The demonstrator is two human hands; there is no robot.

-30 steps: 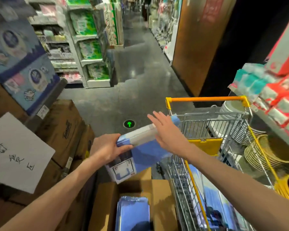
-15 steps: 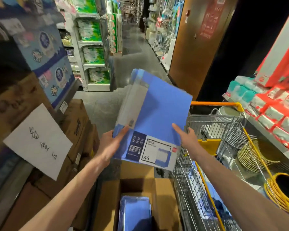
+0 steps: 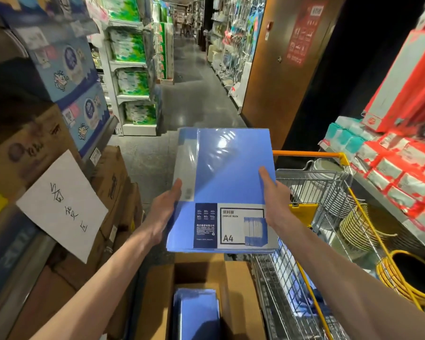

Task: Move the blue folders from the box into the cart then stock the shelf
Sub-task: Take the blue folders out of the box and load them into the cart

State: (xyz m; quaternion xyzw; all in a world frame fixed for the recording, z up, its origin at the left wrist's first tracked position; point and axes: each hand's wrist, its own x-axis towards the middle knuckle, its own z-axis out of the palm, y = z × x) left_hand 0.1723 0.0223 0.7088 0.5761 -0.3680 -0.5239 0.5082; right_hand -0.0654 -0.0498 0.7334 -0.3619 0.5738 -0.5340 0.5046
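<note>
– While that pack of blue folders [image 3: 225,173] is up in the air, what sits in the box [image 3: 236,285]?
– A wrapped stack of folders [image 3: 194,312], standing in the open cardboard box at the bottom of the view, straight below the lifted pack.
– And the cart [image 3: 312,177]?
– It's a wire cart with an orange handle, just right of the box. Low down through its side wire I see loose blue folders [image 3: 304,288] lying in the basket; how many, I cannot tell. A yellow flap [image 3: 302,212] hangs at the handle end.
– How do the hands sit?
– The left hand [image 3: 163,209] grips the pack's left edge, thumb on the front by the grey spine strip, fingers behind. The right hand [image 3: 275,204] grips the right edge, thumb laid up the front cover, fingers hidden behind. Both arms reach forward. The pack hangs between them, above the box and beside the cart, touching neither.
– Which way does it face?
– Its front cover faces the camera, with the A4 label along the lower edge.
– Changed from half a second back?
– Yes. Then it was twisted, spine side turned left and one corner high; now it is squared up. A second ago it lay low and nearly flat, with the left hand clamped on its near end and the right hand flat on top.
</note>
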